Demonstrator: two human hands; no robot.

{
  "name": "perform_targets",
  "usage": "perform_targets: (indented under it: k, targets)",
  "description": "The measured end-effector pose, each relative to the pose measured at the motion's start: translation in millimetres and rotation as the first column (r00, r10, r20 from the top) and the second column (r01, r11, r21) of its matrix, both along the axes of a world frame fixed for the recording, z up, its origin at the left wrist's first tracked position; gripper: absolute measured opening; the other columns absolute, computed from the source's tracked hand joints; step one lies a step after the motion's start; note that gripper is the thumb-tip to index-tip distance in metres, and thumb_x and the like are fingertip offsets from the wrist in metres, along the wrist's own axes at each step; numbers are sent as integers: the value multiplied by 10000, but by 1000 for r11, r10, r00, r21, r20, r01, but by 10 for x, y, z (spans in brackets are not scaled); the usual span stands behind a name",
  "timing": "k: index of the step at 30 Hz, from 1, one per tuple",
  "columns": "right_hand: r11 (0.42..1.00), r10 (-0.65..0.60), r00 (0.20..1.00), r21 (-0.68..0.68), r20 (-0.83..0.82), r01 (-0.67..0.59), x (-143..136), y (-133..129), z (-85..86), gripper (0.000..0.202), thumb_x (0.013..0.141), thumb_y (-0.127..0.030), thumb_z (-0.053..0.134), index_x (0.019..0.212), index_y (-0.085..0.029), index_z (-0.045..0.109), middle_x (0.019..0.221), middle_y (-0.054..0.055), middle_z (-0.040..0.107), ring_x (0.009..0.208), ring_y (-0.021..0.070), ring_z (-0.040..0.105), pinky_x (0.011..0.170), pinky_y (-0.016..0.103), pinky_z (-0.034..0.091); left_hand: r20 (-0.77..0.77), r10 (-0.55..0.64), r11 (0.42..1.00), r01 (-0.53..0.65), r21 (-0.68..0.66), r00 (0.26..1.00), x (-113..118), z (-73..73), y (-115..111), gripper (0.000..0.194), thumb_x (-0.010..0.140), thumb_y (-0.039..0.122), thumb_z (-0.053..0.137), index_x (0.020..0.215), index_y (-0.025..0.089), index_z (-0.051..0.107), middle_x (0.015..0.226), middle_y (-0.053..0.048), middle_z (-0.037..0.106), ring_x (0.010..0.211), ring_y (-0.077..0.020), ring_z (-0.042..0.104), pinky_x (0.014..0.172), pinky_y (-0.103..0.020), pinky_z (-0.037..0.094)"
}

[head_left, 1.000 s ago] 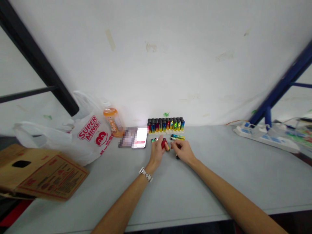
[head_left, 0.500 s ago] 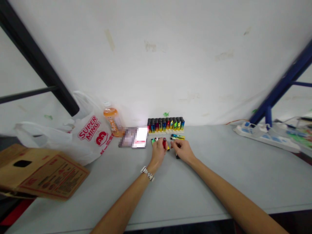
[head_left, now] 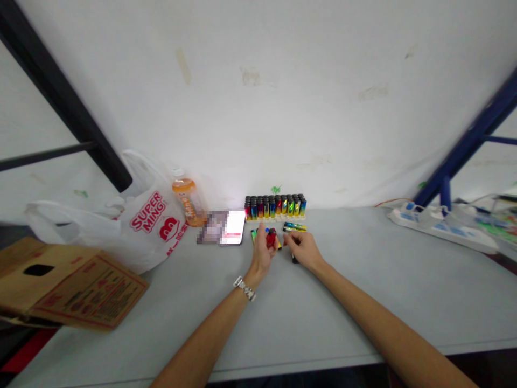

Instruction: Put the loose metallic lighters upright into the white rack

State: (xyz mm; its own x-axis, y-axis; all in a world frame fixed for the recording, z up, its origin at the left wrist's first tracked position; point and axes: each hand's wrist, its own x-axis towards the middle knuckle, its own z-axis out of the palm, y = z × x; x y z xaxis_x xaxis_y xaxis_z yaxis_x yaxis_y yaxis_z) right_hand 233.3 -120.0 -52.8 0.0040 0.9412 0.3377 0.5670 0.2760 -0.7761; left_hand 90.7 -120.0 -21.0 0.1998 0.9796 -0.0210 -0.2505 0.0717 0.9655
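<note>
My left hand is closed round a red lighter, its thumb pointing up. Beneath and beside that hand lie more lighters, mostly covered; a green one and a yellow end peek out. Just to the right, my right hand has its fingertips pinched together; what they hold, if anything, is too small to tell. Below its fingers a black lighter end shows, the rest hidden. Two shiny lighters lie flat behind my right hand. Several multicoloured lighters stand upright in rows in a pale holder.
A phone-like blurred item with a bright screen lies left of the lighters. Farther left are an orange drink bottle, a white plastic bag and a cardboard box. A power strip lies at the right by a blue post.
My left thumb has lifted and straightened, and more of the red lighter now shows in that hand. The right hand has hardly moved.
</note>
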Motion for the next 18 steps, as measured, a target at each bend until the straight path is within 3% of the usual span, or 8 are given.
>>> perform_targets:
  k: [4, 11, 18]
  targets:
    - [1000, -8, 1000, -15, 0, 8, -3, 3, 2, 396, 894, -409, 482, 625, -165, 639, 484, -22, 474, 489, 123, 429, 486, 241, 282, -39, 15, 999, -14, 32, 999, 9, -36, 24, 666, 784, 778, 312, 476, 197, 419, 404, 49, 300, 374, -64, 229, 411, -235, 136]
    - [1000, -2, 1000, -5, 16, 2, 3, 8, -3, 405, 898, -411, 474, 611, -167, 625, 481, -28, 459, 487, 119, 412, 495, 246, 278, -179, 89, 993, -73, 95, 980, 33, -84, 68, 495, 856, 487, 322, 460, 204, 414, 375, 42, 315, 356, -81, 274, 413, -227, 204]
    - [1000, 3, 1000, 0, 4, -3, 1, 5, -6, 399, 898, -406, 474, 612, -171, 624, 478, -32, 447, 484, 120, 404, 497, 249, 282, -168, 99, 994, -89, 67, 981, 35, -66, 57, 451, 848, 462, 315, 484, 211, 404, 376, 53, 314, 345, -80, 257, 410, -220, 204]
